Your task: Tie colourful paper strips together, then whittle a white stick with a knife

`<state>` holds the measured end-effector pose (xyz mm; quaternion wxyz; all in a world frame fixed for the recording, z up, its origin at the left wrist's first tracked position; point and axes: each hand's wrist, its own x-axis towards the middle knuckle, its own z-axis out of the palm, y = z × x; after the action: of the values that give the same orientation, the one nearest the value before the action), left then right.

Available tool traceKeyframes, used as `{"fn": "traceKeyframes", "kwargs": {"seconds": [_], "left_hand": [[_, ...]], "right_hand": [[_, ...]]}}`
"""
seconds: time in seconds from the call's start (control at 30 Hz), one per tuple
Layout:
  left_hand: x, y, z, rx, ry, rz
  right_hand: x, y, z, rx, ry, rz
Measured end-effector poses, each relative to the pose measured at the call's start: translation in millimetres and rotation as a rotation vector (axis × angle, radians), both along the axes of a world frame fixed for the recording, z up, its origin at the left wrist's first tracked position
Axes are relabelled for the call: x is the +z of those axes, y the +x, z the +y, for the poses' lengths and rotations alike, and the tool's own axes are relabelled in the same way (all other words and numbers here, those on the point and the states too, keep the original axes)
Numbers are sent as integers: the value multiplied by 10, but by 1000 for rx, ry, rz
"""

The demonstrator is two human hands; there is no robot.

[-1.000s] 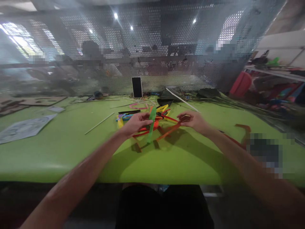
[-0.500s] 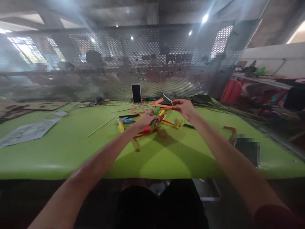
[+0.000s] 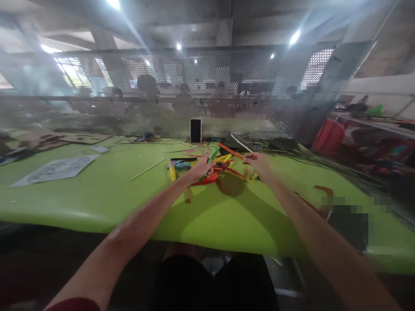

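My left hand [image 3: 203, 167] is closed on a green strip [image 3: 213, 153], held over a heap of coloured strips. In my right hand [image 3: 257, 161] the fingers pinch one end of an orange strip [image 3: 231, 150], whose other end reaches up and left to near the top of the green one. Under and around the left hand lie red strips [image 3: 207, 179], yellow strips [image 3: 223, 159] and blue strips [image 3: 181, 165]. A black strip [image 3: 183, 160] lies left of the heap. Whether the strips are paper or cloth I cannot tell.
A phone [image 3: 195, 130] stands upright at the back, before a perforated screen [image 3: 214, 103]. To the left are a thin stick [image 3: 147, 169], a printed sheet [image 3: 58, 169] and cardboard pieces [image 3: 65, 138]. A brown strip [image 3: 324, 190] and a blurred dark object [image 3: 348, 226] lie right.
The orange strip, folded over near the green one before, now stretches out as a slanted line. My right hand is a little lower against the heap. The whole view has shifted.
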<state>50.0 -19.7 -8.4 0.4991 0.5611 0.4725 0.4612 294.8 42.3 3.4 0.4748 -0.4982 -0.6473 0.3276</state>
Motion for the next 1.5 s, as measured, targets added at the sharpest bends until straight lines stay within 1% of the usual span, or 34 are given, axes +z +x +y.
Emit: {"fn": "traceKeyframes", "kwargs": {"seconds": [0.07,0.17,0.23,0.33,0.4,0.47,0.57,0.63,0.73,0.83,0.9,1.0,1.1,1.23,1.4,1.5], "left_hand": [[-36,-13,52,53,35,49],[-96,-43,128,152,74,60],[-117,-62,157,199,87,43],[-112,-84,161,283,111,30],[-99,-102,147,335,130,97],[-93,-126,133,386,192,272],[-103,-174,131,453,371,581],[-112,-208,141,468,444,665],[-108,-271,167,461,450,715],[-69,-352,194,444,385,957],[-31,-403,206,438,338,1107],[22,-445,208,418,334,1270],[49,-452,197,369,336,1375],[44,-524,201,332,303,1414],[21,-681,240,351,315,1375],[21,-663,235,368,353,1306]], "right_hand": [[-5,-54,-45,31,9,-4],[-11,-125,-128,72,59,-45],[-12,-152,-174,30,97,-73],[-12,-169,-211,-97,105,-73],[-14,-182,-225,-107,66,-78],[-14,-210,-246,-32,1,-75],[1,-265,-305,188,-119,41],[26,-284,-347,327,-202,139],[68,-250,-370,432,-312,207],[92,-152,-315,474,-382,286],[91,-75,-248,455,-388,383],[68,9,-152,398,-377,516],[40,32,-103,351,-411,533],[49,46,-72,292,-453,507],[98,162,-5,209,-394,546],[55,172,14,208,-343,481]]}}
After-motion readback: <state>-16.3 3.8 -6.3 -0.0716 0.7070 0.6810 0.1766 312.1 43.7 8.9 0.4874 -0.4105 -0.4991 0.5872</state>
